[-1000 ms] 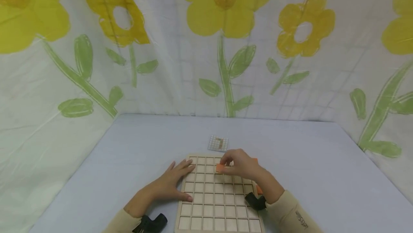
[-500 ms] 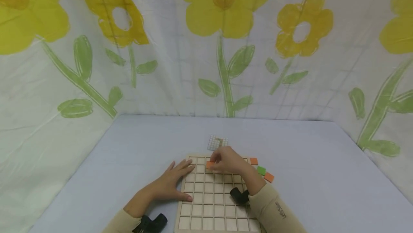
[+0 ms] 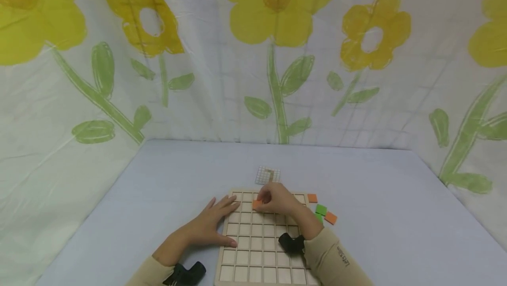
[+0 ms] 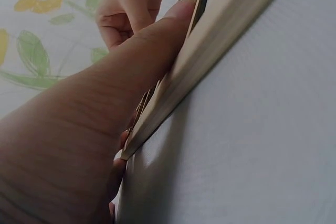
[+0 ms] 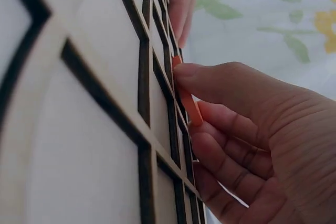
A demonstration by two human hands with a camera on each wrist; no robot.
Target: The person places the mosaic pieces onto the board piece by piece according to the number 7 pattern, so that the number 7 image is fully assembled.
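A wooden grid board (image 3: 256, 243) with square compartments lies on the table. My right hand (image 3: 280, 199) pinches an orange tile (image 3: 257, 204) over the upper part of the board. In the right wrist view, thumb and fingers of the right hand (image 5: 247, 129) hold the orange tile (image 5: 190, 100) tilted against the grid's dividers. My left hand (image 3: 206, 229) rests with spread fingers on the board's left edge. In the left wrist view, the left thumb (image 4: 178, 17) lies over the board's rim (image 4: 210, 40).
Right of the board lie orange tiles (image 3: 331, 218) and green tiles (image 3: 321, 209), one partly behind the right arm. A small card with a printed grid (image 3: 268, 175) lies beyond the board's far edge. A flowered cloth hangs behind the table.
The right hand has moved left across the board with the orange tile, mostly in the first half second. Tiles at the right have come into view. The left hand has stayed put.
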